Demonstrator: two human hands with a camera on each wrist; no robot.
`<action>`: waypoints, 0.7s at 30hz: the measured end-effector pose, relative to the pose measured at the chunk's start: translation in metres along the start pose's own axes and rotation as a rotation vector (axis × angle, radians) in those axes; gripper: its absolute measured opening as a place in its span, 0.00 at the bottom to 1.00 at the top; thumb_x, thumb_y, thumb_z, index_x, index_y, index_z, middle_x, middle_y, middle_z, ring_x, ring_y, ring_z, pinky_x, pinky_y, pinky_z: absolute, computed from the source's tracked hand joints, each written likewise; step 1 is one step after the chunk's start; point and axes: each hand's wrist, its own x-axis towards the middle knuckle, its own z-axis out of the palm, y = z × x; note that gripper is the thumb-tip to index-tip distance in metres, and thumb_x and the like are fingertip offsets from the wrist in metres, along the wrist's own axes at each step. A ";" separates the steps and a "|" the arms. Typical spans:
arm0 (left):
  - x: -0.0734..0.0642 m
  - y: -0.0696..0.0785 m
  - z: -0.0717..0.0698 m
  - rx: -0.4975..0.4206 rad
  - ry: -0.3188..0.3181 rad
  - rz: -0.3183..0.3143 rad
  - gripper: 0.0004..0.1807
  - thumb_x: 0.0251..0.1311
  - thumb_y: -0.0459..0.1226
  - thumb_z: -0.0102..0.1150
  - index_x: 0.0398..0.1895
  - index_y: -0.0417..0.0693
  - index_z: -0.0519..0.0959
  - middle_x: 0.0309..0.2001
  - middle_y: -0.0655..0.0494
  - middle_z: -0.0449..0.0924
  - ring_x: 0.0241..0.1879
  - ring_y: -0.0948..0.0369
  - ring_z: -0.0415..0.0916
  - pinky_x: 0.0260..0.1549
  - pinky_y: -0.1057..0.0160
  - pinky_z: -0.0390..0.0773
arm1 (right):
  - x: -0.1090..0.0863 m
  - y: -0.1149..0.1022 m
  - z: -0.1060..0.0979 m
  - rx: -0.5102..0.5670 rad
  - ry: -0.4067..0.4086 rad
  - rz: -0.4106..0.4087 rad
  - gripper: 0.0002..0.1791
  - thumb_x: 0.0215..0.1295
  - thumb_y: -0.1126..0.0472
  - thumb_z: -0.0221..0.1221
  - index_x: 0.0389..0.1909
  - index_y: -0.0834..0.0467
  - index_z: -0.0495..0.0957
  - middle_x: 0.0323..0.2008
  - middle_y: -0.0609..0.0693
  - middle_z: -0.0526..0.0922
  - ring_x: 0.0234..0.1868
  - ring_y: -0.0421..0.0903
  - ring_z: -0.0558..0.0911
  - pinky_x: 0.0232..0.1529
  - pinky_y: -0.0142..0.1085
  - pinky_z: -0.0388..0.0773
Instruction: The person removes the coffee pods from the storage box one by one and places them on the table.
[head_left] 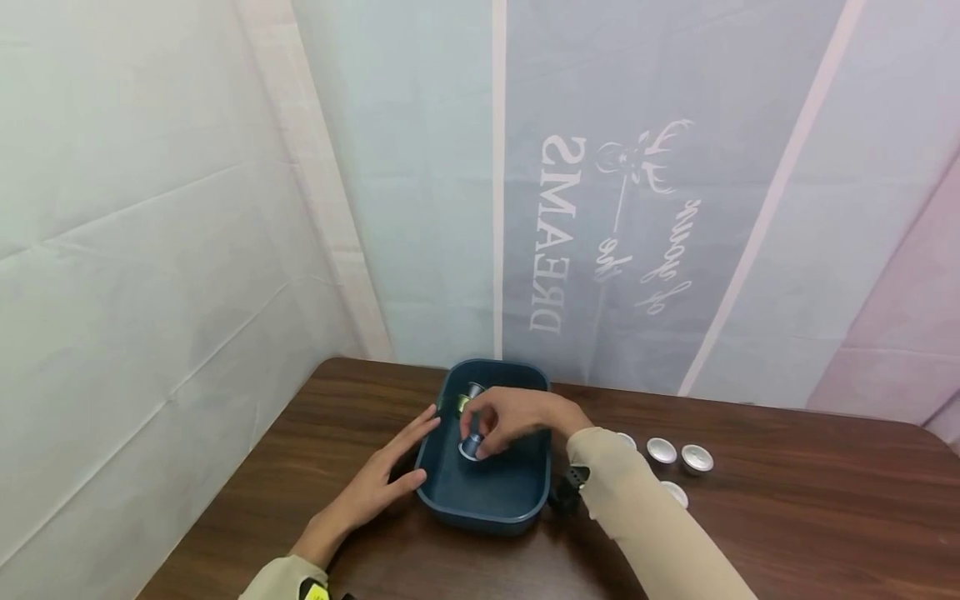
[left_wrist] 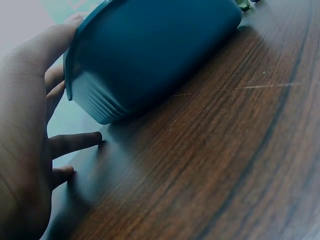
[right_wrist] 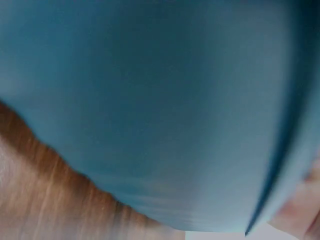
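A dark blue plastic bin (head_left: pixel 487 492) stands on the table. My right hand (head_left: pixel 517 417) reaches over its right wall and pinches a blue coffee capsule (head_left: pixel 472 444), pale rim downward, low inside the bin. Beyond the fingertips lie a green capsule (head_left: pixel 463 402) and a grey-blue capsule (head_left: pixel 476 389), partly covered by that hand. My left hand (head_left: pixel 375 483) touches the bin's left rim with fingers spread. In the left wrist view its thumb is at the rim. The bin's outer wall (right_wrist: pixel 165 115) fills most of the right wrist view.
Several capsules with silvery-white lids, among them one capsule (head_left: pixel 697 458) farthest right, sit on the brown wooden table (head_left: pixel 825 500) right of the bin; the right sleeve partly covers some. A printed fabric curtain (head_left: pixel 420 208) hangs behind the table.
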 end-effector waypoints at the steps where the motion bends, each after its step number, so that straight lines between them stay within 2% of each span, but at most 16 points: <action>1: 0.000 0.000 0.000 -0.002 0.000 0.002 0.34 0.65 0.32 0.51 0.74 0.51 0.55 0.75 0.52 0.45 0.72 0.53 0.47 0.60 0.37 0.55 | -0.002 -0.002 -0.001 0.008 0.010 -0.014 0.15 0.55 0.59 0.69 0.43 0.44 0.79 0.24 0.49 0.80 0.22 0.43 0.78 0.27 0.36 0.77; 5: 0.000 0.002 -0.001 -0.004 -0.003 0.005 0.33 0.66 0.32 0.51 0.74 0.47 0.55 0.75 0.51 0.45 0.72 0.53 0.47 0.59 0.35 0.55 | -0.009 -0.010 -0.003 0.046 0.039 -0.084 0.15 0.56 0.57 0.68 0.44 0.45 0.78 0.26 0.51 0.81 0.23 0.45 0.79 0.31 0.43 0.79; 8: -0.001 0.002 0.000 -0.004 -0.004 0.000 0.33 0.66 0.32 0.51 0.74 0.47 0.55 0.75 0.51 0.45 0.72 0.53 0.47 0.58 0.33 0.55 | -0.014 -0.015 -0.003 0.078 0.056 -0.129 0.15 0.57 0.56 0.68 0.45 0.47 0.78 0.27 0.51 0.81 0.24 0.46 0.79 0.32 0.48 0.79; 12: -0.002 0.003 0.000 -0.009 0.000 0.003 0.33 0.66 0.33 0.51 0.74 0.48 0.55 0.75 0.51 0.45 0.72 0.53 0.47 0.58 0.33 0.55 | -0.023 -0.019 -0.004 0.115 0.105 -0.169 0.14 0.58 0.57 0.67 0.45 0.49 0.77 0.30 0.51 0.82 0.27 0.47 0.81 0.32 0.48 0.80; 21: -0.003 0.006 0.001 0.020 0.021 0.045 0.34 0.65 0.31 0.52 0.74 0.49 0.56 0.75 0.48 0.47 0.72 0.52 0.47 0.62 0.44 0.56 | -0.057 -0.025 -0.007 0.212 0.194 -0.203 0.15 0.60 0.60 0.65 0.46 0.55 0.75 0.35 0.52 0.84 0.32 0.52 0.82 0.35 0.51 0.80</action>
